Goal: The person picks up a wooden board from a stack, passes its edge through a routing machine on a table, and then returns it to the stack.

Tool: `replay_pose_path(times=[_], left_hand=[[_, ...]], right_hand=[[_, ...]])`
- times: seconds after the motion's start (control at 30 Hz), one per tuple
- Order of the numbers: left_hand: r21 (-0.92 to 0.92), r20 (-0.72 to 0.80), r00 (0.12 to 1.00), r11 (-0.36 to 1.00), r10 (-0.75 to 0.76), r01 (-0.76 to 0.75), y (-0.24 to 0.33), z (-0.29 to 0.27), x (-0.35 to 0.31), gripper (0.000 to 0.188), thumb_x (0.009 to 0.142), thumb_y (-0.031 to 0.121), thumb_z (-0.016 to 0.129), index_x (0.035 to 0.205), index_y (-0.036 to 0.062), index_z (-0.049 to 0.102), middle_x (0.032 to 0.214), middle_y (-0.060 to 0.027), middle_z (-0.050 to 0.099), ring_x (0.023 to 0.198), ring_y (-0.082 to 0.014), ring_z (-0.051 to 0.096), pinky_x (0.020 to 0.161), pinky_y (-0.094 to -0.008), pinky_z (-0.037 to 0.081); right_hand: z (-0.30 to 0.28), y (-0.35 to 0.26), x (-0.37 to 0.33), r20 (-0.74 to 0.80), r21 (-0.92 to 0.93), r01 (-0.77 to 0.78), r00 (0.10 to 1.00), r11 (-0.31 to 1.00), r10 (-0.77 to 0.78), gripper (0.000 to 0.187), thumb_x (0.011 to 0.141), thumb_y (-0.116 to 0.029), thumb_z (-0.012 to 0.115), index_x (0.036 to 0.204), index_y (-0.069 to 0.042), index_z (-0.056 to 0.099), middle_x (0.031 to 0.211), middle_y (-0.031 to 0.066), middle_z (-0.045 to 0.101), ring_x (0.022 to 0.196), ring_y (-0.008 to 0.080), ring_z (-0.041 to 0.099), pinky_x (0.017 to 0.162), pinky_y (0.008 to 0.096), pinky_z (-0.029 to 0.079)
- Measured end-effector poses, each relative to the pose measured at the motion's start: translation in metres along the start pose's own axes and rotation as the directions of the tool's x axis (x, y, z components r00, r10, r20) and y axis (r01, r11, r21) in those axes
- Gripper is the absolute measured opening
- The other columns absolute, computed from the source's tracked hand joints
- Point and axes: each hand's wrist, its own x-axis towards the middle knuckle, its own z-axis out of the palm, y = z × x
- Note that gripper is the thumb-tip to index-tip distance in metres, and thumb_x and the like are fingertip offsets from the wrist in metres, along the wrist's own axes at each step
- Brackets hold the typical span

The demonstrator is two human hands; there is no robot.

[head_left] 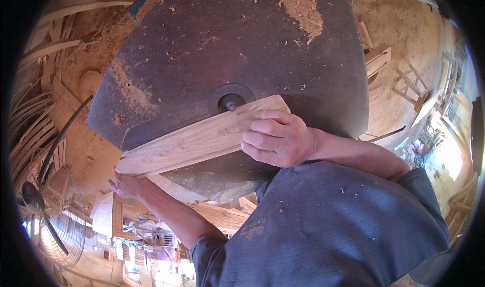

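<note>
A pale wooden board (194, 135) with visible grain lies slantwise across a dark machine table (202, 49), its right end farther away. My right hand (283, 140) is closed on the board near that end, fingers curled over its top. At the other end, which juts past the table's left edge, my left hand (130, 185) holds the board from its near side; part of the grip is hidden, and some fingers stick out to the left. Right behind the board's far edge is a dark round spindle (231, 104) in a circular opening. Whether they touch, I cannot tell.
Sawdust and shavings (298, 7) lie on the table. A caged fan (63, 219) stands at lower left. Curved wooden pieces (38, 135) are stacked along the left. Stacked timber (378, 60) and a wooden frame (414, 87) sit on the floor to the right.
</note>
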Motion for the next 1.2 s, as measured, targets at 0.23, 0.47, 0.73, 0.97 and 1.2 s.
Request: replay_pose_path(times=[0.23, 0.47, 0.73, 0.97, 1.2], left_hand=[[0.014, 0.173, 0.972, 0.987, -0.157, 0.157, -0.011, -0.013, 0.016, 0.033, 0.1, 0.014, 0.054, 0.122, -0.0064, 0.068, 0.122, -0.0186, 0.069, 0.11, -0.029, 0.069, 0.099, -0.0441, 0.06], [0.124, 0.14, 0.968, 0.974, -0.207, 0.19, -0.024, -0.05, 0.038, 0.034, 0.1, 0.018, 0.057, 0.119, -0.0068, 0.069, 0.12, -0.018, 0.07, 0.104, -0.0292, 0.072, 0.086, -0.041, 0.065], [0.483, 0.246, 0.969, 0.861, 0.039, -0.157, -0.051, -0.081, 0.064, 0.032, 0.096, 0.023, 0.066, 0.111, -0.0029, 0.074, 0.109, -0.0144, 0.073, 0.106, -0.0282, 0.072, 0.087, -0.0429, 0.065], [0.391, 0.216, 0.975, 0.919, -0.045, -0.045, -0.041, -0.065, 0.046, 0.026, 0.095, 0.021, 0.07, 0.106, -0.0013, 0.077, 0.109, -0.0131, 0.074, 0.101, -0.025, 0.073, 0.084, -0.0407, 0.066], [0.08, 0.159, 0.968, 0.98, -0.196, 0.185, -0.035, -0.07, 0.045, 0.026, 0.093, 0.017, 0.072, 0.109, -0.0033, 0.075, 0.11, -0.0142, 0.073, 0.097, -0.0249, 0.073, 0.082, -0.0401, 0.066]], right_hand=[[-0.007, -0.007, 0.003, 0.016, -0.003, -0.017, 1.0, 1.0, 0.017, 0.033, 0.074, -0.019, 0.073, 0.106, -0.012, 0.074, 0.114, 0.0008, 0.069, 0.109, 0.0184, 0.063, 0.098, 0.0362, 0.053], [0.009, -0.016, 0.013, 0.029, 0.068, 0.063, 0.997, 0.996, -0.065, 0.029, 0.074, -0.018, 0.071, 0.102, -0.01, 0.072, 0.111, 0.0023, 0.067, 0.109, 0.0204, 0.063, 0.099, 0.0365, 0.053], [0.025, -0.018, 0.026, 0.05, 0.12, 0.095, 0.994, 0.988, -0.102, 0.027, 0.074, -0.017, 0.069, 0.099, -0.008, 0.072, 0.108, 0.003, 0.066, 0.111, 0.021, 0.062, 0.101, 0.0367, 0.052], [0.033, -0.013, 0.029, 0.044, 0.115, 0.114, 0.992, 0.987, -0.12, 0.028, 0.074, -0.017, 0.069, 0.1, -0.008, 0.071, 0.109, 0.0031, 0.066, 0.11, 0.0204, 0.063, 0.1, 0.0368, 0.053], [0.034, -0.01, 0.034, 0.023, 0.152, 0.168, 0.985, 0.974, -0.174, 0.02, 0.073, -0.016, 0.068, 0.091, -0.008, 0.07, 0.101, 0.0034, 0.064, 0.106, 0.021, 0.062, 0.098, 0.0356, 0.052]])
